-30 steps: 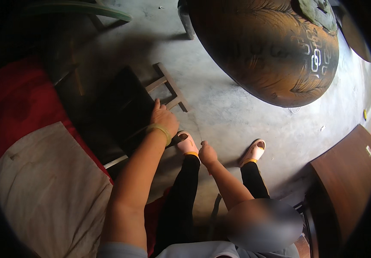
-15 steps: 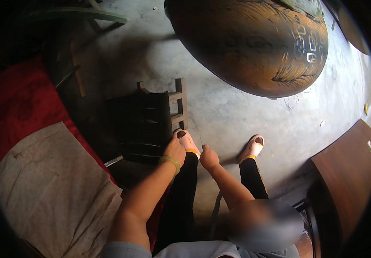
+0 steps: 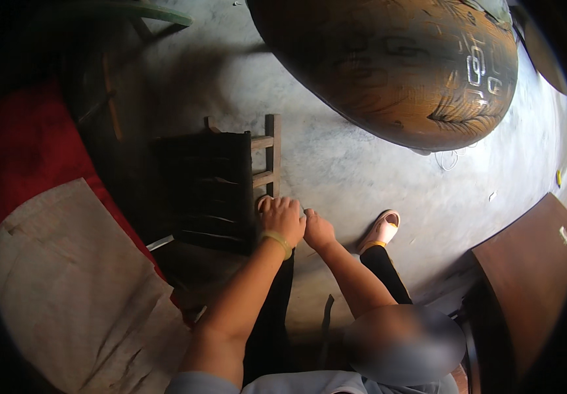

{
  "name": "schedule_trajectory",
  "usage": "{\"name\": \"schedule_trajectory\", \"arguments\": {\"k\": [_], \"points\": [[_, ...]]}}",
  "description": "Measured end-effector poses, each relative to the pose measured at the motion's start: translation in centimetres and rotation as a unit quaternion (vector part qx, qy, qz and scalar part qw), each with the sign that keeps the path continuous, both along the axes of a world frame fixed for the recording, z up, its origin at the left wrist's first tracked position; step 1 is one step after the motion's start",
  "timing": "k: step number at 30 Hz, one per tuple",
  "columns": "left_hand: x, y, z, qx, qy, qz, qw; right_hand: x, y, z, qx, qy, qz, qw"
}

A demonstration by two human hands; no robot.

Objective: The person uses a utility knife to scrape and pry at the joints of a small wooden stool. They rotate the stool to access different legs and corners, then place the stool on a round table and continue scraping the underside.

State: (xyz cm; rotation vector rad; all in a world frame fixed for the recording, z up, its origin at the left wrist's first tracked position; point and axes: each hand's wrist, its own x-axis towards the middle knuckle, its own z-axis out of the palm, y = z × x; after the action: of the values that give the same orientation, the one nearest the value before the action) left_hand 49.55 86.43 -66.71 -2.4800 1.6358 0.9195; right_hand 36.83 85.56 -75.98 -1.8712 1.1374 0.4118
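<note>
My left hand (image 3: 283, 220), with a pale green bangle (image 3: 277, 241) on its wrist, is back side up with its fingers bent downward. What those fingers hold, if anything, is hidden beneath them. Right beside it, nearly touching, my right hand (image 3: 318, 230) is closed in a pinch. A thin strand shows faintly at its fingertips; its kind is too small to tell. Both hands are over my left leg, and a pale pink shoe (image 3: 264, 202) peeks out past the left fingers. My other pink shoe (image 3: 382, 230) rests on the floor to the right.
A dark slatted chair (image 3: 211, 184) with a wooden frame stands just left of my hands. Ahead hangs a large brown patterned rounded object (image 3: 401, 72). Red cloth (image 3: 27, 144) and a beige sheet (image 3: 80, 282) lie at left; a brown wooden board (image 3: 526, 276) is at right.
My left hand has moved right and turned back side up, closing in on my right hand. The right hand has barely shifted. The view has shifted slightly.
</note>
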Motion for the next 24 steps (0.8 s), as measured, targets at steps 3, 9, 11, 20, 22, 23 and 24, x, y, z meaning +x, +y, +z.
{"name": "schedule_trajectory", "arguments": {"k": [3, 9, 11, 20, 22, 23, 24], "points": [[0.4, -1.0, -4.4, -0.052, 0.008, 0.177, 0.983, -0.1, -1.3, -0.2, -0.003, 0.008, 0.031, 0.999], [2.1, 1.8, -11.4, -0.040, 0.075, 0.535, 0.841, -2.4, -2.0, -1.2, 0.002, 0.021, 0.057, 0.998], [2.0, 1.6, -11.1, -0.099, 0.085, 0.599, 0.790, -3.6, -2.1, -1.8, 0.003, 0.013, 0.044, 0.999], [3.3, -1.2, -11.6, -0.264, 0.164, 0.614, 0.725, -2.4, -3.7, -0.6, 0.007, 0.027, 0.066, 0.997], [4.3, -1.9, -12.9, -0.267, 0.186, 0.625, 0.710, -2.1, -4.0, -0.9, -0.002, 0.005, 0.055, 0.998], [4.8, -2.2, -13.5, -0.275, 0.193, 0.640, 0.691, -1.9, -4.2, -1.1, -0.006, -0.006, 0.050, 0.999], [5.0, -2.7, -13.6, -0.281, 0.204, 0.654, 0.672, -1.7, -4.5, -0.9, -0.003, 0.005, 0.057, 0.998]]}}
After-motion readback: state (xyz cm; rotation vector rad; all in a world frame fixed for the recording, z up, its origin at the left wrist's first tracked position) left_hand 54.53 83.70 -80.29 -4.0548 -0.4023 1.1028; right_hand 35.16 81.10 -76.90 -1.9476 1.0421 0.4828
